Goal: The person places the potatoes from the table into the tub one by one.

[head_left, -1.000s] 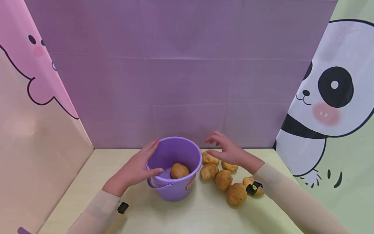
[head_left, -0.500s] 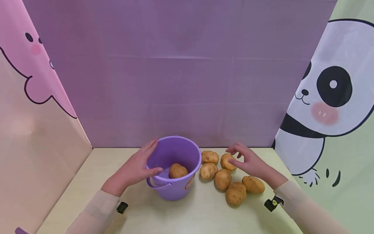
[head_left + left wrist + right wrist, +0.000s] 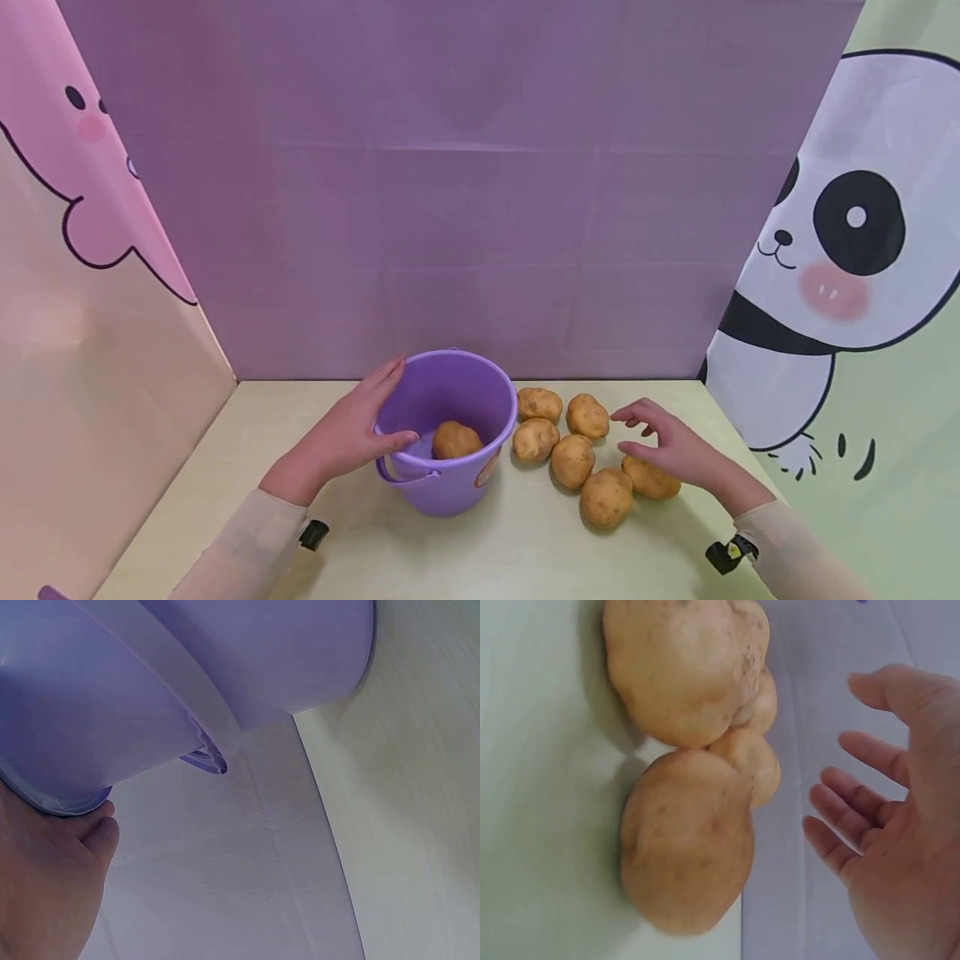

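Observation:
A purple bucket stands upright on the table, and one potato lies inside it. My left hand holds the bucket's left rim, the thumb over the near edge; the left wrist view shows the hand at the rim. To the right of the bucket several potatoes lie in a loose group. My right hand, fingers loosely bent and holding nothing, hovers over the long potato at the group's right. A big potato lies nearest the front, and a round potato sits left of the fingertips.
The pale wooden table ends at a purple back wall. A panda-printed panel bounds the right side, a pink cartoon panel the left. The bucket's handle hangs down at its near left.
My right hand has moved right and toward me, from beside the bucket across the back potatoes to over the long potato. My left hand and the bucket have stayed in place.

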### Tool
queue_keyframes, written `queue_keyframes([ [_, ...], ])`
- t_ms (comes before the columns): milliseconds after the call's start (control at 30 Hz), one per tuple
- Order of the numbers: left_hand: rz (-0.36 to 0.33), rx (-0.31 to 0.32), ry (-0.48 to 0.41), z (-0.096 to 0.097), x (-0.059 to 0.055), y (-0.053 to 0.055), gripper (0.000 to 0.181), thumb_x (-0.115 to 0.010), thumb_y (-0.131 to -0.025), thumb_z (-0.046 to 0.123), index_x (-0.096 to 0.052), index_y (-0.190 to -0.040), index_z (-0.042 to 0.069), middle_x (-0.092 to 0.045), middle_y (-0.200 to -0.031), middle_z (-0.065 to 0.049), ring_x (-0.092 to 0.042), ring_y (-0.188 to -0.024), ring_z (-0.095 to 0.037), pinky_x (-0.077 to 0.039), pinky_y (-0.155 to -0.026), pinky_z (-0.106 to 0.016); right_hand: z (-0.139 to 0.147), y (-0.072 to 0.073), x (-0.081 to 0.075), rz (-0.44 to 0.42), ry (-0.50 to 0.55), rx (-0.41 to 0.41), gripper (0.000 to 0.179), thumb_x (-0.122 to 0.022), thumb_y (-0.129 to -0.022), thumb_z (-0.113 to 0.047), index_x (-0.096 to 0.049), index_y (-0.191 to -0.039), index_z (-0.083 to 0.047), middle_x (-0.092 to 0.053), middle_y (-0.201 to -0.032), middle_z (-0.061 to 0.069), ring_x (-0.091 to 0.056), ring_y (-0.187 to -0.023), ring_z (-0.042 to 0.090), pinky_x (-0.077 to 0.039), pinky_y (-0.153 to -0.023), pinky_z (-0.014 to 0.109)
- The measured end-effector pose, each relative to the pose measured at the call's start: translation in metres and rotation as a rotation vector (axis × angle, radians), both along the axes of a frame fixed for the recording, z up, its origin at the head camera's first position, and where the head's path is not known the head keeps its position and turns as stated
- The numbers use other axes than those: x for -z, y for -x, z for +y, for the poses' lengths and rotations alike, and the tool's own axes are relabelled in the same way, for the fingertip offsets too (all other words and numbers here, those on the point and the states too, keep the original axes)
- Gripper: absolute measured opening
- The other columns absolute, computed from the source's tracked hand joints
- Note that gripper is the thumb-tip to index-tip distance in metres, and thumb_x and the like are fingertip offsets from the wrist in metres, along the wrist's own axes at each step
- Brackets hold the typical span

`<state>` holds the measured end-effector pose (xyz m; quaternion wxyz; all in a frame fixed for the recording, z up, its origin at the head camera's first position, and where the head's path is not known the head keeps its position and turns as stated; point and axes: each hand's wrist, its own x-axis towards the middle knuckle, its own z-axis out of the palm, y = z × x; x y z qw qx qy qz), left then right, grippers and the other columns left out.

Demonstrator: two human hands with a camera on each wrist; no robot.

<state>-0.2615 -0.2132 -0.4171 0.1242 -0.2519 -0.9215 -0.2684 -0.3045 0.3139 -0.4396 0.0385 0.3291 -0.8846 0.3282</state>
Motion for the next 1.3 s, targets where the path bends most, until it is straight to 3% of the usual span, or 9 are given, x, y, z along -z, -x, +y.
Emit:
queue_keyframes([
  [200, -0.001, 0.0, -0.002, 0.001, 0.0, -0.001, 0.111, -0.08, -0.095, 0.057, -0.03, -0.169, -0.009, -0.025, -0.179, -0.025, -0.029, -0.162, -0.051, -0.034, -0.126, -0.068, 0.02, -0.005, 0.012, -0.058, -0.001, 0.006, 0.04, -0.084, -0.101, -0.023, -0.07, -0.139, -0.019, -0.066, -0.131, -0.003, -0.061, -0.118, 0.012, -0.057, -0.095, 0.039],
  [300, -0.007, -0.007, 0.001, 0.001, 0.0, -0.001, 0.111, -0.08, -0.095, 0.056, -0.03, -0.17, -0.009, -0.025, -0.18, -0.024, -0.028, -0.163, -0.049, -0.033, -0.127, -0.067, 0.026, -0.007, 0.015, -0.131, -0.007, 0.016, 0.048, -0.084, -0.1, -0.026, -0.067, -0.144, -0.018, -0.066, -0.138, 0.005, -0.061, -0.125, 0.022, -0.055, -0.101, 0.044],
  [433, -0.016, -0.012, 0.002, 0.001, -0.001, -0.001, 0.11, -0.081, -0.095, 0.054, -0.03, -0.17, -0.008, -0.024, -0.18, -0.023, -0.027, -0.164, -0.047, -0.032, -0.128, -0.066, 0.032, -0.01, 0.013, -0.227, -0.013, -0.01, 0.063, -0.086, -0.098, -0.024, -0.06, -0.153, -0.007, -0.061, -0.148, 0.021, -0.056, -0.133, 0.043, -0.051, -0.108, 0.061],
  [567, -0.02, -0.013, 0.003, 0.001, -0.001, -0.001, 0.11, -0.081, -0.095, 0.055, -0.029, -0.17, -0.008, -0.024, -0.181, -0.023, -0.026, -0.165, -0.047, -0.032, -0.128, -0.066, 0.034, -0.011, 0.014, -0.285, -0.003, -0.026, 0.069, -0.087, -0.097, -0.022, -0.056, -0.156, -0.003, -0.057, -0.152, 0.026, -0.052, -0.136, 0.05, -0.047, -0.109, 0.069],
  [667, -0.022, -0.017, 0.002, 0.001, -0.001, -0.001, 0.111, -0.08, -0.096, 0.056, -0.029, -0.17, -0.008, -0.024, -0.181, -0.023, -0.027, -0.164, -0.048, -0.033, -0.127, -0.067, 0.036, -0.011, 0.016, -0.297, -0.004, -0.026, 0.071, -0.087, -0.097, -0.023, -0.055, -0.157, -0.003, -0.057, -0.152, 0.026, -0.051, -0.137, 0.05, -0.049, -0.109, 0.064],
  [767, -0.029, -0.023, 0.002, 0.001, 0.0, -0.001, 0.111, -0.08, -0.096, 0.057, -0.029, -0.171, -0.007, -0.023, -0.181, -0.022, -0.026, -0.164, -0.048, -0.033, -0.127, -0.067, 0.039, -0.012, 0.02, -0.312, -0.014, -0.016, 0.073, -0.087, -0.097, -0.025, -0.054, -0.159, -0.002, -0.057, -0.153, 0.026, -0.051, -0.138, 0.047, -0.052, -0.11, 0.05],
  [933, -0.032, -0.025, 0.005, 0.001, 0.002, 0.0, 0.108, -0.082, -0.096, 0.051, -0.028, -0.171, -0.006, -0.023, -0.181, -0.023, -0.026, -0.165, -0.047, -0.033, -0.127, -0.066, 0.045, -0.011, 0.03, -0.336, -0.048, 0.008, 0.077, -0.088, -0.096, -0.028, -0.054, -0.162, -0.006, -0.059, -0.153, 0.02, -0.054, -0.136, 0.029, -0.049, -0.108, 0.028],
  [1033, -0.027, -0.023, 0.0, 0.001, 0.002, 0.0, 0.106, -0.084, -0.096, 0.046, -0.03, -0.171, -0.007, -0.024, -0.18, -0.023, -0.026, -0.164, -0.048, -0.033, -0.127, -0.067, 0.047, -0.011, 0.035, -0.346, -0.045, 0.007, 0.077, -0.088, -0.095, -0.028, -0.055, -0.161, -0.008, -0.059, -0.153, 0.017, -0.055, -0.133, 0.023, -0.047, -0.108, 0.026],
  [1300, -0.018, -0.017, -0.013, 0.001, 0.002, -0.002, 0.107, -0.082, -0.096, 0.05, -0.03, -0.17, -0.007, -0.024, -0.18, -0.023, -0.027, -0.164, -0.047, -0.033, -0.127, -0.067, 0.045, -0.012, 0.043, -0.359, -0.048, 0.011, 0.075, -0.089, -0.095, -0.028, -0.056, -0.161, -0.013, -0.059, -0.155, 0.016, -0.056, -0.133, 0.027, -0.048, -0.106, 0.026],
])
